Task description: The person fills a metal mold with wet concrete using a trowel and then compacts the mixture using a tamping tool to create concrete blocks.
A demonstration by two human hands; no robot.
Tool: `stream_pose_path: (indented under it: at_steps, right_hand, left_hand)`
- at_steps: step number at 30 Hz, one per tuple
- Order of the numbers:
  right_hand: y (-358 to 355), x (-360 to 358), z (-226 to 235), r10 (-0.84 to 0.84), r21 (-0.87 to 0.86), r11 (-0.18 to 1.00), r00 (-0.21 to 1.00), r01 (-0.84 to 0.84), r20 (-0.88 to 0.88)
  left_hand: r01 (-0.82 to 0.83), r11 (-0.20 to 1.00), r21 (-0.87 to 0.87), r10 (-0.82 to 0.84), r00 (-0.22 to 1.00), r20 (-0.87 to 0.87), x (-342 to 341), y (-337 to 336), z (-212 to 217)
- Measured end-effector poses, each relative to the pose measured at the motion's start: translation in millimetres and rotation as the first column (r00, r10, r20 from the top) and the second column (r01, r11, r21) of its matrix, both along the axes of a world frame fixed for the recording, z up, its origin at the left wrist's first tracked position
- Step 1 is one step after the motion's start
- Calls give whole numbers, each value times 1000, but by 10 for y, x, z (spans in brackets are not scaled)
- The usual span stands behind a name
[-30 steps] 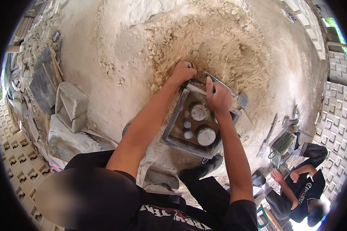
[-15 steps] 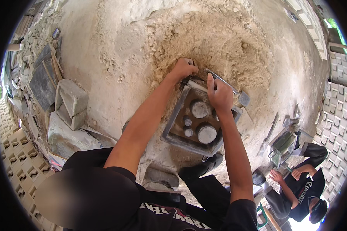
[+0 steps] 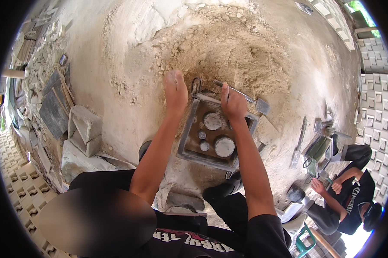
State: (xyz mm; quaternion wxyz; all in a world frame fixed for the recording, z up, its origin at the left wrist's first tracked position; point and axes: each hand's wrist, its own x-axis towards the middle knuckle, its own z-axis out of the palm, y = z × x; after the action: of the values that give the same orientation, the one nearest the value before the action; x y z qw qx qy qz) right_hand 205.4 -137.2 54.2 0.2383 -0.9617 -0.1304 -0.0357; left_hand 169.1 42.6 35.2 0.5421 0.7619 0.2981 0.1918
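Note:
A square, dark grey frame (image 3: pixel 185 144) lies on the ground in front of me, filled with brown sand. Set in the sand are pale round discs, among them a large one (image 3: pixel 224 147) and another (image 3: pixel 212 121). My left hand (image 3: pixel 176 92) hovers to the left of the wire loop (image 3: pixel 196 85) at the frame's far corner, its fingers smeared by motion. Over the far edge, my right hand (image 3: pixel 235 102) is closed with the thumb up. A small trowel (image 3: pixel 262 106) passes behind that hand; whether the fingers grip it or the frame's edge is hidden.
Loose tan sand (image 3: pixel 241 56) is heaped beyond the frame. Concrete blocks (image 3: pixel 85 129) and dark slabs (image 3: pixel 54 105) stand at the left, near rubble. At the lower right a person (image 3: pixel 353 200) sits beside another box (image 3: pixel 319 150). A green-handled saw (image 3: pixel 305 241) lies below.
My left hand has come away from the wire loop and moved left, leaving the loop in sight. My right hand stays at the frame's far edge. The whole view has shifted slightly.

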Motion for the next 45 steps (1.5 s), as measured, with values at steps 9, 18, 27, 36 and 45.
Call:
stream_pose_path:
  at_steps: [9, 18, 27, 36, 45]
  right_hand:
    - [-69, -41, -161, 85, 260, 959, 991, -108, 99]
    - [-1081, -760, -39, -612, 501, 671, 790, 546, -41]
    - [-899, -1280, -272, -528, 289, 751, 803, 593, -276]
    - [-1044, -1215, -327, -531, 159, 764, 749, 625, -397]
    - [-968, -1235, -331, -535, 202, 741, 745, 640, -398]
  left_hand:
    - [354, 812, 464, -249, 930, -272, 15, -429, -242]
    - [390, 826, 407, -284, 912, -296, 12, -349, -230]
    - [338, 872, 355, -269, 936, -228, -800, -436, -397]
    - [343, 889, 304, -293, 935, -199, -868, -457, -423]
    - [344, 891, 296, -302, 936, -180, -881, -398, -446]
